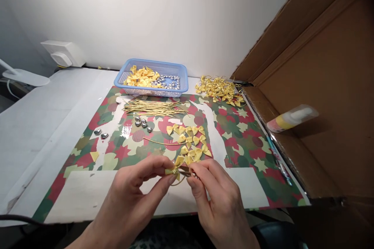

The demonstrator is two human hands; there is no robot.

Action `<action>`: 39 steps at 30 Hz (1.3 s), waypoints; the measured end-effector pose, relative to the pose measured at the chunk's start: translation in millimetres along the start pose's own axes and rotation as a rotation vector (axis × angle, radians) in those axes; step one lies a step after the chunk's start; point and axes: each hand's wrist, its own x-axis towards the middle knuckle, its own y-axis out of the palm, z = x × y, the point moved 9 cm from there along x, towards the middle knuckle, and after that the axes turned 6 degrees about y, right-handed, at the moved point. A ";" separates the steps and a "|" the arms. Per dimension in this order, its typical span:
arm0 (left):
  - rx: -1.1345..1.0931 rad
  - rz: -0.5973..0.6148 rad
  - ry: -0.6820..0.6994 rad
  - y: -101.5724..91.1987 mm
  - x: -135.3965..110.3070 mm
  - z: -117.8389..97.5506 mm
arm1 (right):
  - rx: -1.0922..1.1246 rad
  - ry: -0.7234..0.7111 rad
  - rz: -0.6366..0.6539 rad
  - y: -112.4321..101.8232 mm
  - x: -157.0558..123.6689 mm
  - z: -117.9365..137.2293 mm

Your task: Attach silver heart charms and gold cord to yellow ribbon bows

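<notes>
In the head view, my left hand pinches a yellow ribbon bow between thumb and fingertips. A thin gold cord loops below this bow. My right hand is closed on a small metal tool, whose narrow end reaches the bow; its exact kind is mostly hidden by the fingers. Just beyond my hands, several yellow bows lie in loose rows on the camouflage-patterned mat. A single gold cord stretches to the left of these rows.
Behind the bundle of gold cords stands a blue basket with yellow ribbon pieces and silver bells. More silver bells lie on the mat. Finished-looking bows are heaped at back right. A cardboard wall and glue bottle border the right.
</notes>
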 end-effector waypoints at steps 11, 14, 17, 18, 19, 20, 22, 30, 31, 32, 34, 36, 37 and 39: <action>-0.019 0.025 -0.010 1.0 -2.7 1.5 | 0.087 0.036 -0.003 2.9 2.7 0.0; -0.058 0.008 -0.006 0.0 -2.8 2.0 | 0.145 0.055 -0.017 3.4 2.6 -3.7; -0.080 -0.020 -0.095 -1.0 -3.8 4.5 | 0.242 0.085 -0.026 2.3 0.9 -8.8; -0.079 -0.020 -0.119 -0.8 -4.2 5.1 | 0.266 0.106 -0.043 -0.2 0.0 -12.6; -0.074 -0.021 -0.134 -1.0 -4.5 5.7 | 0.273 0.133 -0.066 -3.4 -1.3 -18.1; -0.064 -0.023 -0.137 -1.7 -4.6 6.6 | 0.249 0.167 -0.089 -7.2 -3.0 -25.7; -0.029 -0.039 -0.100 -5.2 -3.9 8.5 | 0.127 0.255 -0.132 -15.2 -7.5 -47.2; 0.135 -0.061 0.407 -16.3 1.4 -17.6 | -0.256 0.397 -0.242 -19.5 -23.8 -131.3; 0.138 -0.044 0.451 -15.3 1.9 -23.2 | -0.270 0.387 -0.258 -18.4 -23.9 -132.2; 0.141 -0.029 0.487 -14.2 2.4 -28.2 | -0.276 0.374 -0.278 -18.5 -23.9 -130.0; 0.160 -0.024 0.536 -13.6 3.2 -36.0 | -0.265 0.346 -0.340 -24.4 -24.6 -117.6; 0.191 -0.030 0.576 -12.9 3.2 -40.7 | -0.236 0.328 -0.441 -38.0 -27.8 -97.1; 0.203 -0.032 0.598 -12.1 2.6 -42.4 | -0.180 0.337 -0.485 -44.9 -29.7 -87.2; 0.211 -0.018 0.634 -9.3 1.2 -44.5 | 0.090 0.385 -0.475 -48.4 -29.0 -72.6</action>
